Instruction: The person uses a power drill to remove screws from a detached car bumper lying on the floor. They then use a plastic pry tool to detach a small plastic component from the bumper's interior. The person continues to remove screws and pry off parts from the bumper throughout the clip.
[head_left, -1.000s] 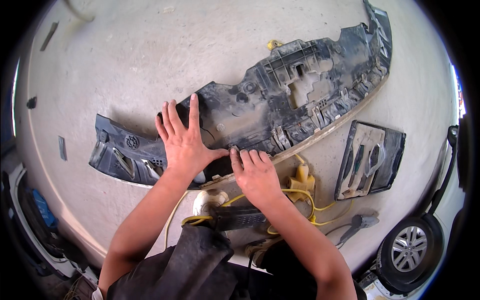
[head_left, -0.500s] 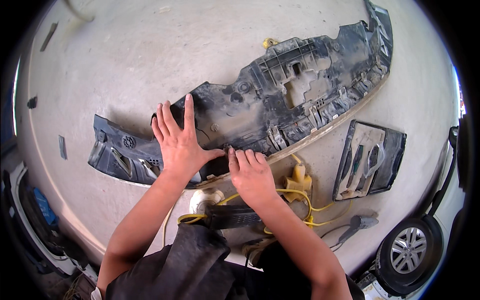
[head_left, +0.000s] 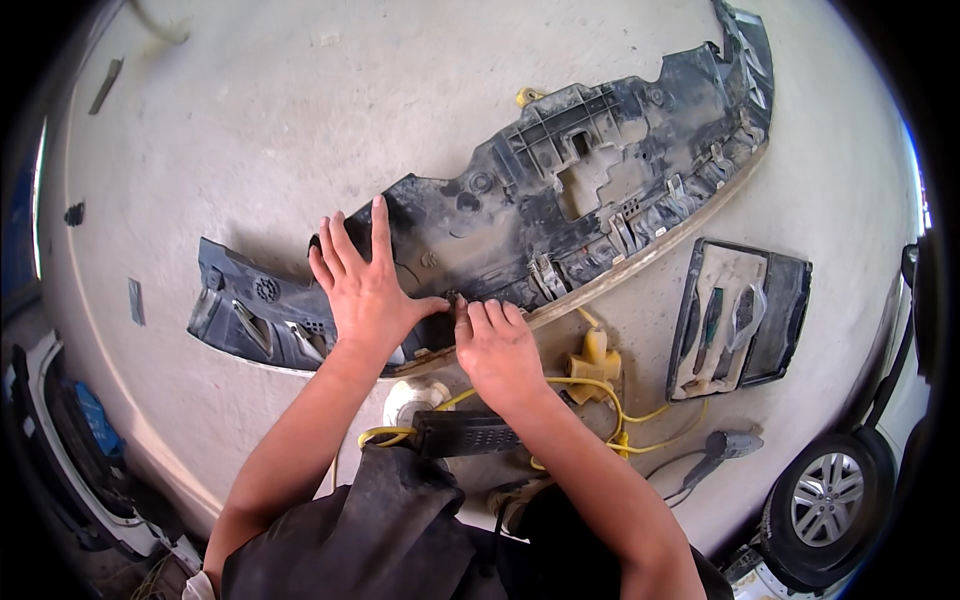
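Observation:
A long, dusty black plastic car bumper (head_left: 520, 225) lies slantwise on the floor, its inner side up, with clips and slots along its near edge. My left hand (head_left: 362, 305) rests on its left half with the fingers spread, the thumb stretched toward my right hand. Close by that thumb, my right hand (head_left: 498, 352) has its fingers curled together at the bumper's near edge. Whatever lies under the right fingertips is too small and hidden to name. The two hands are slightly apart.
To the right lies a black tray (head_left: 785, 325) holding hand tools. A yellow socket block (head_left: 595, 365) with yellow cable sits near my right forearm, beside a black perforated box (head_left: 465, 436). A grey corded power tool (head_left: 725, 450) lies near a car wheel (head_left: 828, 498).
The whole view has shifted slightly. Both hands keep nearly the same place and pose on the bumper.

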